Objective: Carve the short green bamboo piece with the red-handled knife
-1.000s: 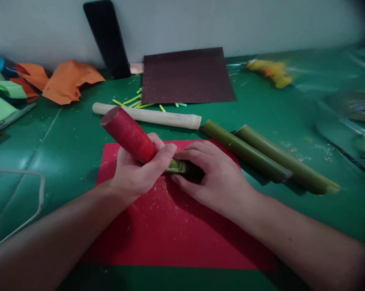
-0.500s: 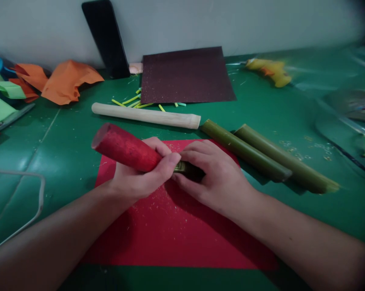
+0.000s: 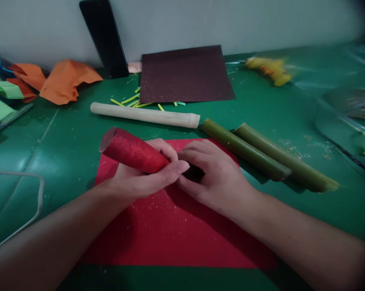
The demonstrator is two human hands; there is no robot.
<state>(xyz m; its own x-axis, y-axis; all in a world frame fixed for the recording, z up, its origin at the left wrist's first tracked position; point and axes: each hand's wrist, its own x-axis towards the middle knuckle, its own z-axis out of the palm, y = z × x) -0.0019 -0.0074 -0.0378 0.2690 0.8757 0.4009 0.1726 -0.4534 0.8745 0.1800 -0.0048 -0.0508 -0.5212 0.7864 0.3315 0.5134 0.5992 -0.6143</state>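
Observation:
My left hand [image 3: 152, 169] is wrapped round a thick red round handle [image 3: 132, 150], tilted with its butt end up to the left. Whatever tool sits at the handle's other end is hidden by the fingers. Against it, my right hand [image 3: 213, 169] curls over a short piece of green bamboo [image 3: 196, 171], of which only a dark part shows between thumb and forefinger. The left thumb reaches across to the bamboo's near left side, touching or almost touching the right fingers. Both hands rest over a red sheet [image 3: 182, 238] sprinkled with fine shavings.
Two green bamboo lengths [image 3: 246, 149] lie to the right and a pale stick [image 3: 144, 115] behind. Further back are a dark sheet [image 3: 187, 74], a leaning black phone [image 3: 105, 38] and a yellow glue gun [image 3: 269, 70]. Crumpled orange paper [image 3: 67, 83] and a white cable [image 3: 41, 190] are left.
The red handle has tipped lower, first leftward, then back right. My left thumb has slid right over the bamboo, covering its scored face. My right hand has stayed nearly still.

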